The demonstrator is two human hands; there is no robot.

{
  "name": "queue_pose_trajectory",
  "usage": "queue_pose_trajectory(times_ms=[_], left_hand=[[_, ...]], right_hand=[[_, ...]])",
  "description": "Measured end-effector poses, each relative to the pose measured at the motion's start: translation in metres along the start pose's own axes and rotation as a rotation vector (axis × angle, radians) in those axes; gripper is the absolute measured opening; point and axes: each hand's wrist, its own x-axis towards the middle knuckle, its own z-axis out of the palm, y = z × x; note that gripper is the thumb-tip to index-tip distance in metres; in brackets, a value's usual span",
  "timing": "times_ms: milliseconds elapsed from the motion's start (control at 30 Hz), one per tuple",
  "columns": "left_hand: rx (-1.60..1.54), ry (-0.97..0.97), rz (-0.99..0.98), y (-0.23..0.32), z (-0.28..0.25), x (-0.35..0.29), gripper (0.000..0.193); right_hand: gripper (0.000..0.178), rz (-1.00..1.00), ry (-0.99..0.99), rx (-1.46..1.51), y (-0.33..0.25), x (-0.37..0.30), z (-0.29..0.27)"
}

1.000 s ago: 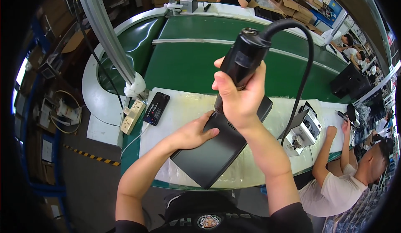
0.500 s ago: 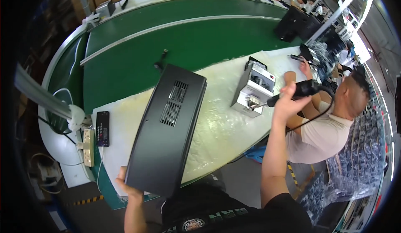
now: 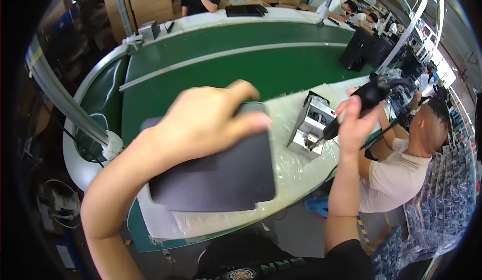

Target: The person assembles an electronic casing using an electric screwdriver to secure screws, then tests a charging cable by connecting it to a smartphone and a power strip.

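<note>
Plainly, we had two things in hand, with the dark grey casing (image 3: 226,184) nearest our body, plain side up over the pale-covered workbench (image 3: 296,177); whether it lay flat or was slightly raised, we could not tell. Our left hand (image 3: 201,119) was above its far part, blurred, thumb and fingers spread apart; we could not make out whether they pinched the casing's edge or only rested on it. Farther out on the right, our right hand (image 3: 357,124) was wrapped firmly around a black power screwdriver (image 3: 370,95), its slim end at the front of the boxy metal screw feeder (image 3: 314,129), though actual contact was too small to judge. We took the step to be fetching a screw while the other hand positioned the casing. To our mind, the next move called for a steady bit at the feeder and a settled casing with its fastening spot exposed. Beyond the bench ran a green conveyor belt (image 3: 301,56), and past that a flat dark panel (image 3: 246,11) lay on the far counter (image 3: 286,15).
</note>
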Motion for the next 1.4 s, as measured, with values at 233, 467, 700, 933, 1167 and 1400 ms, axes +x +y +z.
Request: queue_pose_trajectory(times_ms=[233,467,700,933,1167,1400], left_hand=[[-0.088,-0.272,0.135,-0.001,0.012,0.054,0.072],[-0.262,-0.251,-0.015,-0.025,0.009,0.066,0.066],[-0.210,-0.236,-0.036,-0.024,0.012,0.065,0.064],[-0.235,-0.275,-0.049,-0.025,0.010,0.065,0.061],[-0.239,-0.276,-0.031,-0.026,0.011,0.066,0.064],[-0.214,-0.284,-0.038,-0.026,0.010,0.070,0.066]], right_hand=[[0.034,-0.329,-0.005,0.296,-0.132,0.094,0.046],[0.021,-0.284,-0.002,0.448,-0.160,0.097,0.105],[0.027,-0.174,-0.191,0.493,-0.146,0.093,0.132],[0.026,-0.170,-0.191,0.423,-0.142,0.087,0.139],[0.025,-0.112,-0.160,0.484,-0.143,0.090,0.141],[0.029,-0.146,-0.264,0.429,-0.125,0.087,0.148]])
